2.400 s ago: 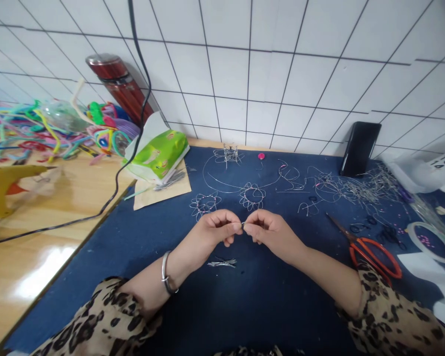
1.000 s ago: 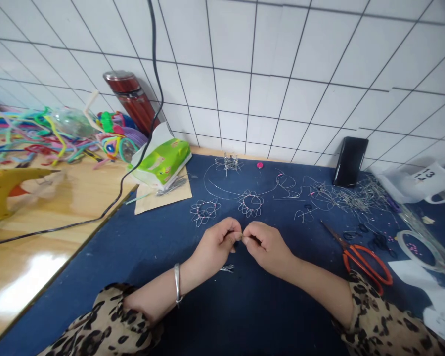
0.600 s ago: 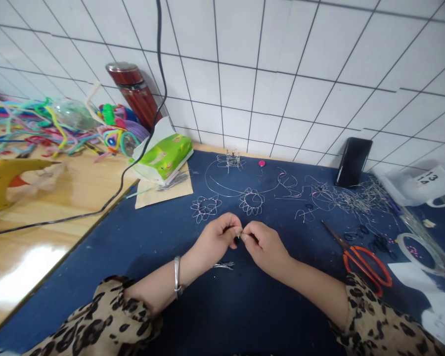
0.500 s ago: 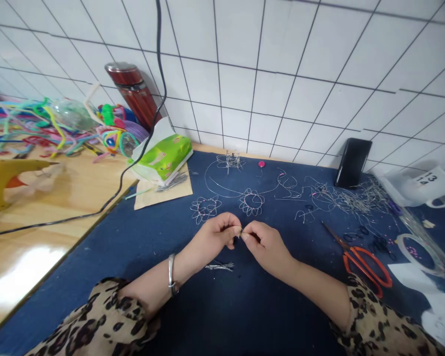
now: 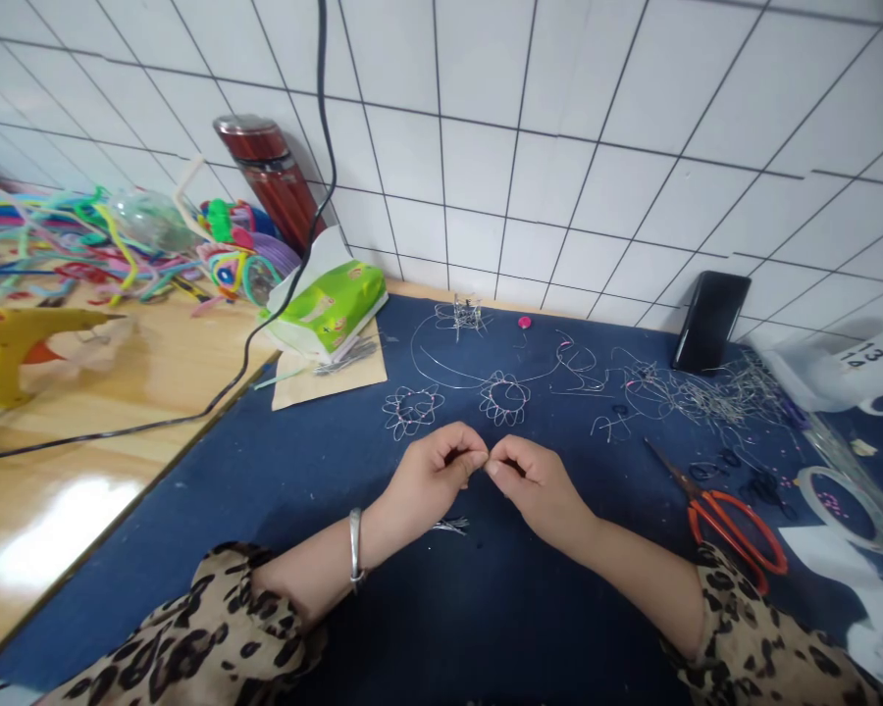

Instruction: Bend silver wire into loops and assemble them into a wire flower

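Note:
My left hand [image 5: 431, 480] and my right hand [image 5: 541, 485] meet fingertip to fingertip above the blue mat [image 5: 265, 490]. Both are closed in a pinch on a small thin piece that looks like wire, mostly hidden by the fingers. Beyond my left hand lies a flower-shaped wire ring [image 5: 389, 420] with pink beads. A second beaded wire ring [image 5: 505, 420] lies farther right, just past the fingertips. Under my left wrist, a small bundle of short wires [image 5: 452, 527] rests on the mat, partly covered.
Right of my hands lie orange-handled scissors [image 5: 736, 534], tangled wire [image 5: 713, 392] and a tape roll [image 5: 805, 480]. A phone [image 5: 712, 322] leans on the tiled wall. At left are a tissue pack [image 5: 331, 309], a red flask [image 5: 272, 181], a yellow glue gun [image 5: 7, 353] and a black cable [image 5: 246, 363].
My hands stay pinched together, with the fingertips now closer to each other. The thin piece showing between them before is now nearly hidden. The whole view has shifted slightly.

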### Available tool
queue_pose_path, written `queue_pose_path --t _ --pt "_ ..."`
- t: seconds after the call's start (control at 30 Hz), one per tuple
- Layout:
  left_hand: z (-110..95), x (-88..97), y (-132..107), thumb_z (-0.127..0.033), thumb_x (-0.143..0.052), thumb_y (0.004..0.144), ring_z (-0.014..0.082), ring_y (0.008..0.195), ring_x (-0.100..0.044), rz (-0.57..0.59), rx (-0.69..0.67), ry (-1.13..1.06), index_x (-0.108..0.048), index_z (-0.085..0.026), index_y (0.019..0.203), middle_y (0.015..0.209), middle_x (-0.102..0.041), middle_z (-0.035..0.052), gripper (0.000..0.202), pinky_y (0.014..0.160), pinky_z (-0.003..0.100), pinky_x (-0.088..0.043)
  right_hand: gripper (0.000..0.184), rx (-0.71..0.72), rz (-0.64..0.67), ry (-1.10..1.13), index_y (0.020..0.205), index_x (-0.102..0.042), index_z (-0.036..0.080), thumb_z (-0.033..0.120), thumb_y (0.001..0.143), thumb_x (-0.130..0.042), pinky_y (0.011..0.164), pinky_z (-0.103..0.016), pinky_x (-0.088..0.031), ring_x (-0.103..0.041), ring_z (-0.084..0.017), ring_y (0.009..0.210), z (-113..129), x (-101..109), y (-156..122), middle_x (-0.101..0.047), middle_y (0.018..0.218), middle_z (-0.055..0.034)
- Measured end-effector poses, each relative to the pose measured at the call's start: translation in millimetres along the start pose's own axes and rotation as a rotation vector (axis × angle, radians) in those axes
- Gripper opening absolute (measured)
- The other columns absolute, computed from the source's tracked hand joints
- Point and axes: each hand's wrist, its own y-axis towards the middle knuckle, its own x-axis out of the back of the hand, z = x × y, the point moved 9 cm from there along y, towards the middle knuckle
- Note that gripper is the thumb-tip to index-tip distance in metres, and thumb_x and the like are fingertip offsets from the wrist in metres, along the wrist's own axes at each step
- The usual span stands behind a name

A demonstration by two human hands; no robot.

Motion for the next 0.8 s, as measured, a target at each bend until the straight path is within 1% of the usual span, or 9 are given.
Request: queue_pose_path --t 0.1,0.23,0.3,0.37,0.5,0.57,0.63,0.73,0.8 --pt "-1 0.9 1 -0.022 -0.047 0.082 0.0087 0.058 -0.046 0.025 0.012 0.009 -0.053 -0.016 0.077 0.068 -0.05 -0.0024 0.01 0.055 0.021 -0.041 0.017 -0.028 0.039 0.034 0.066 -0.049 0.019 0.021 0.082 -0.045 0.058 -0.022 -0.035 -0.044 -0.009 0.059 -3 -4 0 -0.046 0.06 0.0043" --pt "-3 8.2 7 -0.02 -0.048 0.08 0.0085 0.056 -0.044 0.157 0.017 0.105 -0.055 -0.016 0.077 0.065 -0.05 -0.0032 0.009 0.053 0.02 -0.037 0.014 -0.003 0.058 -0.026 0.071 -0.053 0.02 0.024 0.083 -0.047 0.061 -0.023 -0.036 -0.047 -0.009 0.063 -4 -10 0 -0.051 0.066 0.0038" --pt "-6 17.3 9 -0.018 -0.049 0.078 0.0089 0.059 -0.046 0.186 -0.026 0.224 -0.055 -0.017 0.078 0.066 -0.051 -0.0034 0.006 0.055 0.02 -0.036 0.008 0.04 0.08 -0.116 0.074 -0.056 0.021 0.024 0.081 -0.051 0.064 -0.023 -0.037 -0.049 -0.01 0.067 -2 -16 -3 -0.054 0.071 0.0032" --pt "-7 23.1 9 -0.016 -0.05 0.078 0.0095 0.06 -0.048 0.226 -0.059 0.355 -0.056 -0.017 0.077 0.066 -0.053 -0.0035 0.006 0.056 0.02 -0.036 0.004 0.111 0.148 -0.23 0.077 -0.058 0.021 0.025 0.078 -0.057 0.065 -0.024 -0.037 -0.049 -0.011 0.07 2 -27 -8 -0.055 0.074 0.0023" --pt "-5 21.1 6 -0.015 -0.048 0.079 0.0103 0.061 -0.05 0.33 -0.114 0.586 -0.058 -0.018 0.074 0.066 -0.057 -0.0031 0.011 0.058 0.021 -0.035 0.018 0.264 0.255 -0.419 0.085 -0.06 0.021 0.034 0.073 -0.065 0.069 -0.027 -0.037 -0.049 -0.014 0.076 10 -45 -18 -0.055 0.082 -0.0002" --pt "-4 18.9 5 -0.016 -0.049 0.079 0.0112 0.064 -0.052 0.34 -0.141 0.668 -0.058 -0.019 0.076 0.069 -0.059 -0.0025 0.011 0.061 0.022 -0.036 0.017 0.312 0.267 -0.472 0.085 -0.059 0.021 0.034 0.075 -0.063 0.071 -0.028 -0.037 -0.049 -0.014 0.079 12 -50 -20 -0.054 0.083 -0.0009" --pt "-5 19.3 5 -0.019 -0.05 0.08 0.0126 0.067 -0.054 0.309 -0.158 0.755 -0.058 -0.019 0.077 0.072 -0.061 -0.0012 0.009 0.062 0.023 -0.037 0.012 0.347 0.269 -0.503 0.082 -0.059 0.02 0.031 0.08 -0.058 0.071 -0.029 -0.037 -0.048 -0.014 0.079 13 -53 -21 -0.054 0.081 -0.0011" --pt "-5 23.0 4 -0.025 -0.052 0.081 0.0147 0.068 -0.056 0.256 -0.154 0.881 -0.058 -0.018 0.077 0.072 -0.061 0.0007 0.01 0.06 0.024 -0.037 0.012 0.38 0.264 -0.527 0.08 -0.058 0.019 0.027 0.085 -0.05 0.072 -0.03 -0.037 -0.047 -0.014 0.078 13 -56 -22 -0.053 0.08 -0.0016" --pt "-5 24.9 4 -0.028 -0.051 0.082 0.0152 0.066 -0.056 0.253 -0.148 0.923 -0.057 -0.018 0.075 0.07 -0.061 0.001 0.013 0.059 0.024 -0.036 0.012 0.393 0.265 -0.529 0.08 -0.057 0.019 0.025 0.086 -0.049 0.072 -0.03 -0.037 -0.047 -0.015 0.078 12 -57 -22 -0.053 0.08 -0.002"
